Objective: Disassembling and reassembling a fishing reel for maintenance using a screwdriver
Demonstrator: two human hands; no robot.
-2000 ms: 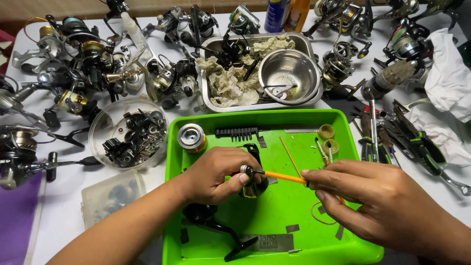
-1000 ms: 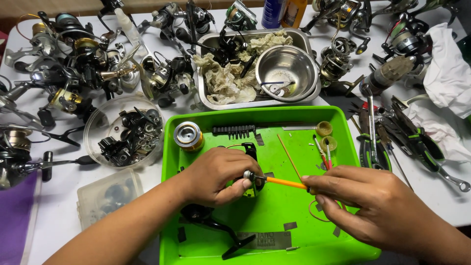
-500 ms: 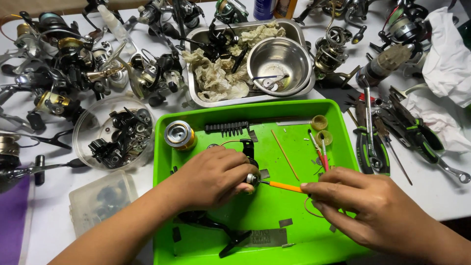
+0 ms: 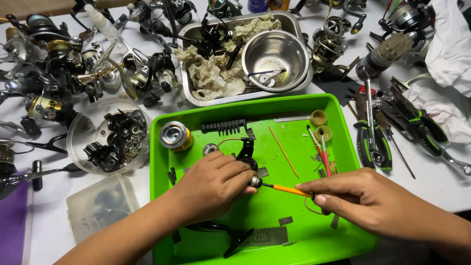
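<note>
I see my left hand [image 4: 212,185] clenched around a small black reel part [image 4: 246,153] over the middle of the green tray [image 4: 255,105]; most of that part is hidden under my fingers, so I can only make out a black bracket sticking up behind the knuckles and a small silvery round end [image 4: 255,182] showing at my fingertips. My right hand [image 4: 365,198] pinches the rear of an orange-handled tool [image 4: 287,190], its dark tip touching that silvery end. The back of the tool disappears inside my grip, so I cannot tell what kind of tool it is.

Inside the tray, toward its far left corner, stands a gold-and-silver spool [image 4: 174,135], with a black comb-like strip [image 4: 224,126] just beside it. A thin wooden stick [image 4: 283,152] lies right of the reel part, and two small yellowish caps [image 4: 320,125] sit near the tray's far right corner. At the tray's near edge a black curved handle piece [image 4: 230,238] is partly covered by my left forearm.

Beyond the tray is a steel pan [image 4: 294,22] holding crumpled rags [image 4: 211,73] and a steel bowl [image 4: 277,59]; the bits in the bowl are too small to name. Left of the tray a clear round tub [image 4: 81,130] holds black parts, and a frosted box [image 4: 103,206] nearer me has blurred contents. Fishing reels [image 4: 59,64] crowd the worktop left of the pan. Right of the tray lie green-handled pliers [image 4: 368,147], and white cloth [image 4: 451,49] is cut off by the picture's edge.
</note>
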